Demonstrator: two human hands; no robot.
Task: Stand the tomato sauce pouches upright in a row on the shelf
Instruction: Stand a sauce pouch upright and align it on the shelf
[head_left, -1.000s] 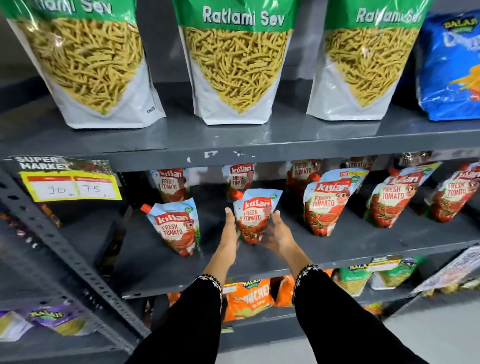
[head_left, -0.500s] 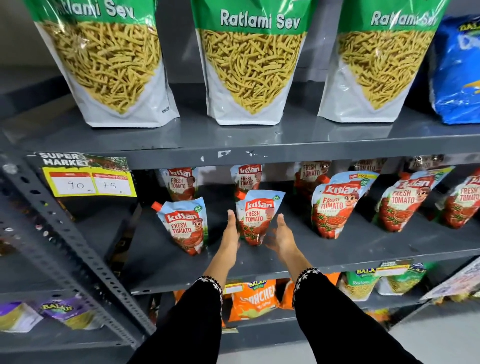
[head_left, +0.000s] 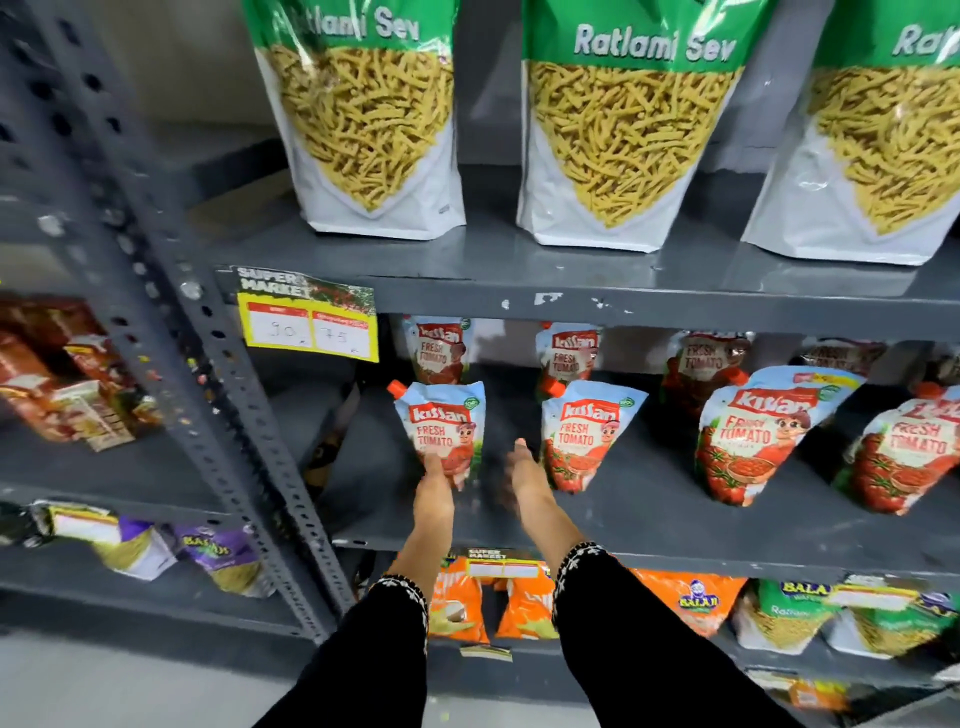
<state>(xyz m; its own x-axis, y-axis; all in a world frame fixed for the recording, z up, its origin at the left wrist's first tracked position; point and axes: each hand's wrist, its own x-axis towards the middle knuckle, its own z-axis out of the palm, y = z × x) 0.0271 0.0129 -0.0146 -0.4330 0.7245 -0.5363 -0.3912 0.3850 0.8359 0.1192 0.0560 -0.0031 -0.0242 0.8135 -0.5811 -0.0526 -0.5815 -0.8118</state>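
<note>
Several Kissan tomato sauce pouches stand in a front row on the grey middle shelf (head_left: 649, 519). The leftmost pouch (head_left: 441, 421) has an orange spout at its top left corner. My left hand (head_left: 434, 488) reaches to its lower edge, fingers straight and blurred, touching its front. My right hand (head_left: 524, 473) is spread in the gap between that pouch and the second pouch (head_left: 587, 436), holding nothing. Two larger pouches, one (head_left: 753, 441) and another (head_left: 904, 452), lean further right. More pouches (head_left: 439, 345) stand in a back row, partly hidden by the shelf above.
Big Ratlami Sev bags (head_left: 369, 130) fill the shelf above. A yellow price tag (head_left: 309, 325) hangs from its front edge. A perforated steel upright (head_left: 208, 364) bounds the bay on the left. Orange snack bags (head_left: 462, 603) sit on the shelf below.
Both hands have left the second pouch and shifted left to the leftmost pouch. The view has swung left too, so the pouches appear further right.
</note>
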